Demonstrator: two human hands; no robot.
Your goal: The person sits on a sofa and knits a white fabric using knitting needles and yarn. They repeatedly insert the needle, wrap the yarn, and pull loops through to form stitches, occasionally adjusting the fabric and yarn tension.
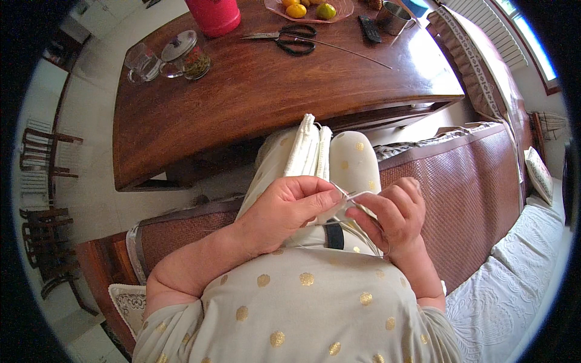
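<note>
1. There are two hands. The left hand (305,202) pinches the needlework between thumb and forefinger; the right hand (396,212) has curled fingers, grasping white yarn (365,194).
2. One white knitted piece (301,148) lies over the lap, in two visible folds. Its long axis runs from the hands away toward the surface (242,103), and its far end points there.
3. Between the hands, one thin needle (339,188) is visible, slanting, its tip to the upper left. Whether there are more needles, I cannot tell.
4. On the surface are one pair of scissors (293,39), blades pointing left, one thin rod (357,54), two glass vessels (196,63), one remote control (369,29), one metal mug (393,18), one pink container (214,15) and one dish (342,13) with several fruits (325,11).
</note>
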